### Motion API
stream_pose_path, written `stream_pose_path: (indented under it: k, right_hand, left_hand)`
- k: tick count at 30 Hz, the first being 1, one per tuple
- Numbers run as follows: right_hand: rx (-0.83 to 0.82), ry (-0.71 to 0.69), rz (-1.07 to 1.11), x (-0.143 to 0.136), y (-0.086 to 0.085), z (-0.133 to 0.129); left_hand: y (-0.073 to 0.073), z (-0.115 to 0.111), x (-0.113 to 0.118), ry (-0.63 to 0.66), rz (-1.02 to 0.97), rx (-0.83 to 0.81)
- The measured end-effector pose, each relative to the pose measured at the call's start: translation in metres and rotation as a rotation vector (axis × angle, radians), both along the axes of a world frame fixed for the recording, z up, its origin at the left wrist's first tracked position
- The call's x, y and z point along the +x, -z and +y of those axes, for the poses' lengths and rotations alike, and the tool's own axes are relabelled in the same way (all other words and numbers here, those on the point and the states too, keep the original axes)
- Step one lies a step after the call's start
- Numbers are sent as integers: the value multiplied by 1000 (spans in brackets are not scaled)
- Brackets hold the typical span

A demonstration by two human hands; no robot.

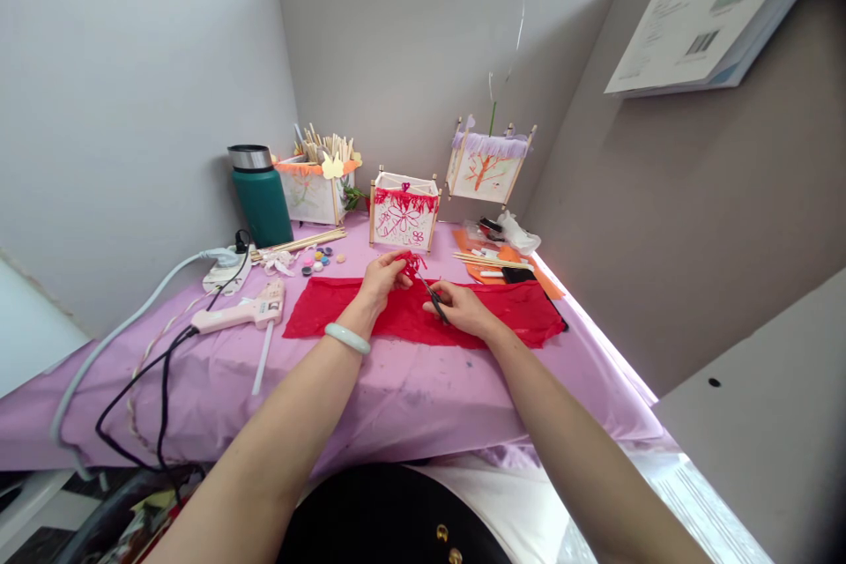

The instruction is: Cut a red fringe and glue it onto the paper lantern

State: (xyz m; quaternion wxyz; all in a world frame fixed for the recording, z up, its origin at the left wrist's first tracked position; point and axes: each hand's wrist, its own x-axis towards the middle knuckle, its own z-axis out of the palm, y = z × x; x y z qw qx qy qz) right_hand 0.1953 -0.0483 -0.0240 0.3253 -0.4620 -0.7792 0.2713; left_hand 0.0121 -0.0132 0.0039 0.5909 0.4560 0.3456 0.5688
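My left hand (385, 279), with a pale bangle (347, 338) on its wrist, pinches a small bunch of red fringe (412, 264). Wrapped around the handles of dark scissors (434, 301), my right hand (461, 307) holds their blades against that fringe. Both hands are over a wide sheet of red cloth or tissue (323, 308) spread across the table. Just behind them stands a white lantern (404, 220) with wooden corner sticks, red fringe along its top and a flower drawing. How far the blades are apart is too small to tell.
At left are a pink glue gun (244, 312), a power strip (226, 275) with cables, and a green bottle (262, 203). A box of sticks (315, 189) stands behind. Another lantern (490, 166) hangs at back right, above wooden sticks (493, 261) and orange sheets (468, 240).
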Motion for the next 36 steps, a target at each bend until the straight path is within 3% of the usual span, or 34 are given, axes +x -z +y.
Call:
stream_pose_path:
  k: [36]
  right_hand:
    - [6,5,1,0,2,1]
  left_hand:
    - [0,0,1,19,52,-23]
